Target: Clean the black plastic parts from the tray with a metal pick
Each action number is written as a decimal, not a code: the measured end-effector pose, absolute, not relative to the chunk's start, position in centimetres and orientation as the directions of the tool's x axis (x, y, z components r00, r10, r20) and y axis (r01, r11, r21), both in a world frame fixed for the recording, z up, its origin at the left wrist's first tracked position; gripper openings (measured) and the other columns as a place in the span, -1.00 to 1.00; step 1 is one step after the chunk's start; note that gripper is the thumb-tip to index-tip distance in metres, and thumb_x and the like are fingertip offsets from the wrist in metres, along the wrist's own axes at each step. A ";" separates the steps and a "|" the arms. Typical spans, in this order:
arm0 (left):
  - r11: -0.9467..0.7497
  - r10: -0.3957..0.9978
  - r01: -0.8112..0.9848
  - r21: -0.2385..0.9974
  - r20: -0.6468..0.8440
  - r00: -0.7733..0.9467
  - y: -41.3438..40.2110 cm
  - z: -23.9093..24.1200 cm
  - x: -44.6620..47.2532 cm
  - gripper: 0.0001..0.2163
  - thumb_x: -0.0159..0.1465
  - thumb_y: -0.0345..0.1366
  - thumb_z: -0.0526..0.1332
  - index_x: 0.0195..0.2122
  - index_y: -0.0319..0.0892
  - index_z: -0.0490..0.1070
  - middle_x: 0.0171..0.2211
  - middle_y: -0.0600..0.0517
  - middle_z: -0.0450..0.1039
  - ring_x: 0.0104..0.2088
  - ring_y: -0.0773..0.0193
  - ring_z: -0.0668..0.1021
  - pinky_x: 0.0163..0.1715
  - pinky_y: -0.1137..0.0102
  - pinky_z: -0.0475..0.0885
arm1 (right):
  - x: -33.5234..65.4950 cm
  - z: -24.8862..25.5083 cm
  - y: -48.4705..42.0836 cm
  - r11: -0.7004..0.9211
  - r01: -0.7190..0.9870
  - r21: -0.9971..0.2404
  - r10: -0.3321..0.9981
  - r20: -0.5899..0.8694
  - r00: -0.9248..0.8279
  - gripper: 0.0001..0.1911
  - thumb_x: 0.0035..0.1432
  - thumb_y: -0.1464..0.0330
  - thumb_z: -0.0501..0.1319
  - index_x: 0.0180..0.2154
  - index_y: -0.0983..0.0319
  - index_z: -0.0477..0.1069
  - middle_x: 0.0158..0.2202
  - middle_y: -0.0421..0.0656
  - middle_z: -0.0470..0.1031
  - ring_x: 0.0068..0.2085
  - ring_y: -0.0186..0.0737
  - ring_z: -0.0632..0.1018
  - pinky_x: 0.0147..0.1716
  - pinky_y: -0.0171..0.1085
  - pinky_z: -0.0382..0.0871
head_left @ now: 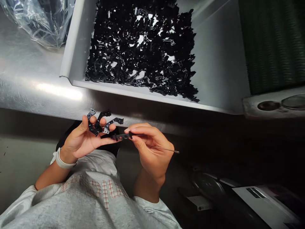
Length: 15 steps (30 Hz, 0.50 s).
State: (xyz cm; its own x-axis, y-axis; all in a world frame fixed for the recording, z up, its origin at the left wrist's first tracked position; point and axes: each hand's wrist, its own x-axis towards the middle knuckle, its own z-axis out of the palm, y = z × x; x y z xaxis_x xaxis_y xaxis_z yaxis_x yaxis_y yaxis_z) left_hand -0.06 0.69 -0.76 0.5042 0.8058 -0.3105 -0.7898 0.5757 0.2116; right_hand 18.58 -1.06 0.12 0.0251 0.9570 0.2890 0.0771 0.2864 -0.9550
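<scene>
Between the fingers of my left hand (pixel 83 140) sit several small black plastic parts, angled and with holes: one black plastic part (pixel 91 122) by the thumb, others farther along the fingers. My right hand (pixel 151 148) pinches another black part (pixel 124 136) between thumb and fingertips, its left end touching a finger of my left hand. A thin metal rod (pixel 164 148) also lies in my right hand, its rounded end sticking out past the palm. Its other end is hidden by the fingers. Both hands are just off the table's front edge.
A white tray (pixel 221 63) beyond my hands holds a heap of similar black parts (pixel 143 54) on the metal table (pixel 28 79). At the back left lies a clear plastic bag (pixel 45 22). A dark green ridged surface (pixel 274 47) is at the right.
</scene>
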 end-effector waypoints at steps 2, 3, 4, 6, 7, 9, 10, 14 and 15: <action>0.554 0.813 -0.807 0.206 -0.341 0.471 0.6 -0.4 0.1 -0.86 0.09 -0.16 0.50 -0.45 -0.04 0.60 -0.35 0.20 0.67 -0.20 0.20 0.71 -0.09 0.01 0.66 | 18.5 0.0 -1.2 0.406 0.129 -0.905 0.906 0.417 0.076 -0.68 0.15 0.65 0.28 -0.18 0.12 0.56 -0.30 -0.22 0.62 -0.26 -0.31 0.66 -0.39 -0.40 0.59; 0.535 0.821 -0.819 0.209 -0.357 0.446 0.6 -0.3 0.2 -0.86 0.07 -0.17 0.51 -0.46 -0.04 0.60 -0.35 0.20 0.66 -0.20 0.21 0.71 -0.09 0.01 0.66 | 18.3 -0.1 -1.4 0.458 0.185 -0.870 0.870 0.481 0.109 -0.65 0.13 0.67 0.29 -0.17 0.13 0.56 -0.29 -0.21 0.63 -0.27 -0.32 0.65 -0.39 -0.39 0.58; 0.514 0.829 -0.831 0.215 -0.373 0.416 0.6 -0.1 0.4 -0.86 0.06 -0.19 0.52 -0.47 -0.04 0.60 -0.36 0.21 0.66 -0.21 0.22 0.72 -0.09 0.04 0.67 | 18.0 -0.2 -1.6 0.496 0.263 -0.828 0.832 0.539 0.129 -0.63 0.11 0.68 0.29 -0.15 0.13 0.55 -0.26 -0.19 0.63 -0.27 -0.31 0.64 -0.41 -0.39 0.57; 0.462 0.854 -0.854 0.238 -0.380 0.356 0.5 0.2 0.9 -0.86 0.05 -0.20 0.52 -0.47 -0.05 0.60 -0.36 0.22 0.67 -0.21 0.25 0.72 -0.09 0.14 0.67 | 17.1 -0.5 -2.4 0.524 0.443 -0.728 0.774 0.624 0.110 -0.62 0.10 0.67 0.31 -0.14 0.13 0.54 -0.20 -0.16 0.64 -0.28 -0.31 0.62 -0.46 -0.39 0.52; 0.437 0.868 -0.863 0.254 -0.372 0.330 0.4 0.3 1.1 -0.86 0.05 -0.20 0.52 -0.46 -0.05 0.60 -0.36 0.23 0.67 -0.20 0.26 0.72 -0.09 0.20 0.67 | 16.7 -0.7 -2.9 0.518 0.519 -0.680 0.760 0.644 0.085 -0.63 0.11 0.66 0.32 -0.14 0.13 0.53 -0.18 -0.15 0.64 -0.30 -0.31 0.60 -0.49 -0.38 0.50; 0.397 0.892 -0.871 0.290 -0.346 0.292 0.2 0.4 1.5 -0.86 0.06 -0.18 0.51 -0.46 -0.04 0.61 -0.36 0.23 0.68 -0.20 0.28 0.72 -0.08 0.29 0.66 | 15.8 -1.1 -3.9 0.495 0.619 -0.610 0.751 0.659 0.049 -0.66 0.14 0.64 0.30 -0.13 0.13 0.52 -0.15 -0.14 0.64 -0.37 -0.35 0.56 -0.50 -0.37 0.47; 0.386 0.899 -0.869 0.309 -0.336 0.280 0.2 0.3 1.6 -0.86 0.06 -0.16 0.51 -0.46 -0.04 0.62 -0.36 0.23 0.68 -0.20 0.29 0.72 -0.08 0.32 0.65 | 15.5 -1.2 -4.3 0.483 0.643 -0.595 0.751 0.659 0.046 -0.65 0.15 0.65 0.29 -0.12 0.14 0.52 -0.14 -0.14 0.63 -0.41 -0.37 0.53 -0.49 -0.37 0.46; 0.397 0.903 -0.837 0.376 -0.323 0.284 -0.2 0.0 1.6 -0.86 0.04 -0.12 0.52 -0.48 0.02 0.63 -0.37 0.22 0.67 -0.25 0.27 0.71 0.01 0.23 0.62 | 14.7 -1.2 -5.3 0.454 0.645 -0.614 0.787 0.617 0.033 -0.51 0.12 0.73 0.26 -0.02 0.14 0.50 -0.10 -0.15 0.59 -0.54 -0.48 0.39 -0.54 -0.38 0.39; 0.397 0.906 -0.832 0.387 -0.313 0.286 -0.3 -0.1 1.5 -0.86 0.04 -0.11 0.52 -0.48 0.03 0.63 -0.37 0.23 0.67 -0.26 0.27 0.71 0.05 0.19 0.60 | 14.6 -1.0 -5.3 0.453 0.635 -0.626 0.802 0.597 0.018 -0.47 0.12 0.73 0.25 0.01 0.12 0.49 -0.10 -0.15 0.58 -0.55 -0.49 0.38 -0.56 -0.38 0.38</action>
State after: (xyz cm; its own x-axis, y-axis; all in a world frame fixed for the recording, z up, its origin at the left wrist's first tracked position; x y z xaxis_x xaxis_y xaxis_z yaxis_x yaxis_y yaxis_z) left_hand 1.51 -0.26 -0.12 0.2864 0.9055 -0.3131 -0.8325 0.3969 0.3866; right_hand 14.59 -5.31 -1.04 0.0177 0.8017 0.5975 0.6348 0.4526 -0.6262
